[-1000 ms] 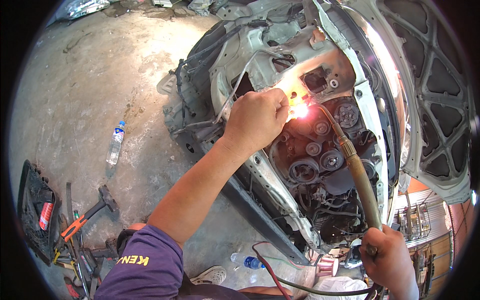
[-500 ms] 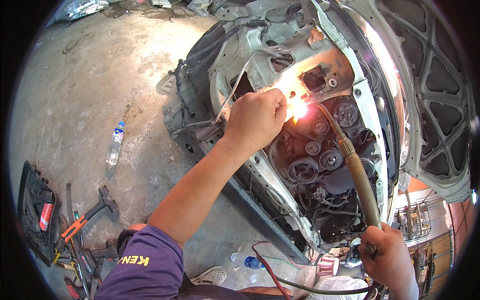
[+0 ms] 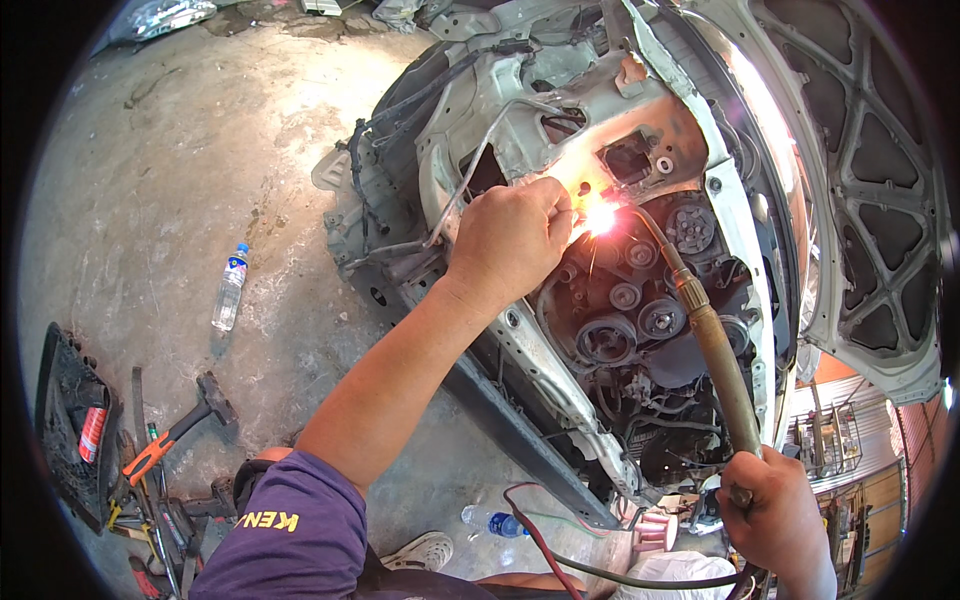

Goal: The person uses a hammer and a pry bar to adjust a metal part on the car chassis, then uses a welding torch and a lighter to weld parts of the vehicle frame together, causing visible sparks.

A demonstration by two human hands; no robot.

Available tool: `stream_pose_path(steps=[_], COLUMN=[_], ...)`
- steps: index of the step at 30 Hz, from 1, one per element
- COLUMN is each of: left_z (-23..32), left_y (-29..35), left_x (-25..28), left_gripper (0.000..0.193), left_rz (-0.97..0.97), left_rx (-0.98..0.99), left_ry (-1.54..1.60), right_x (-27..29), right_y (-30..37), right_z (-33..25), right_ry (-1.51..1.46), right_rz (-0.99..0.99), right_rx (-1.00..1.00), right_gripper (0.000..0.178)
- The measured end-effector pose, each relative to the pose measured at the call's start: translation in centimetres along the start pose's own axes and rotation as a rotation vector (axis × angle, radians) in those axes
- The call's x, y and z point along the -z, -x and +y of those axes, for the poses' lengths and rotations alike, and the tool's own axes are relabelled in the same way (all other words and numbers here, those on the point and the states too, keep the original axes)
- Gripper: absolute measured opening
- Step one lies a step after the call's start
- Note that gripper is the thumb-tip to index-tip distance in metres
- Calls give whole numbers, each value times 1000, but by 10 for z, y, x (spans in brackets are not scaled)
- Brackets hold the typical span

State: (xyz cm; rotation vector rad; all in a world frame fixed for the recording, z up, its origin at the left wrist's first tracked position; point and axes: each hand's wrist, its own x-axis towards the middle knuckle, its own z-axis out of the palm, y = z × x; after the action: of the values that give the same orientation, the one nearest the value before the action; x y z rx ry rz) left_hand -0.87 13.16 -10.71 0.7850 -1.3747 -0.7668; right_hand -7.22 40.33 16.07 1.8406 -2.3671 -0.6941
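Note:
In my right hand, at the lower right, the fingers are wrapped round the handle of a long brass gas torch. Its thin bent tip points left, and a bright glare with flying sparks burns at the lower edge of a pale car-body panel. My left hand is pinched closed just left of the glare, over the panel; what its fingertips hold is hidden by the hand and the light. Below the glare, engine pulleys show in the open engine bay.
The raised hood stands at the right. Red and dark hoses run near my right wrist. On the concrete floor lie a water bottle, another bottle, an orange-handled hammer and a black tray with a red can.
The glare at the torch tip has shifted slightly in shape, with thin sparks now spraying downward. Both hands and the torch are almost where they were.

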Motion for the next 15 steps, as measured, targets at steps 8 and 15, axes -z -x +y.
stream_pose_path(steps=[8, 15], left_z=[9, 8], left_y=[-3, -3], left_x=[15, 0], left_gripper=[9, 11], left_rz=[54, 66], left_rx=[45, 22], left_ry=[64, 130], right_x=[-1, 38], right_y=[-2, 11], right_z=[1, -28], right_ry=[19, 234], right_rz=[3, 131], right_rx=[-7, -8], right_gripper=[18, 17])
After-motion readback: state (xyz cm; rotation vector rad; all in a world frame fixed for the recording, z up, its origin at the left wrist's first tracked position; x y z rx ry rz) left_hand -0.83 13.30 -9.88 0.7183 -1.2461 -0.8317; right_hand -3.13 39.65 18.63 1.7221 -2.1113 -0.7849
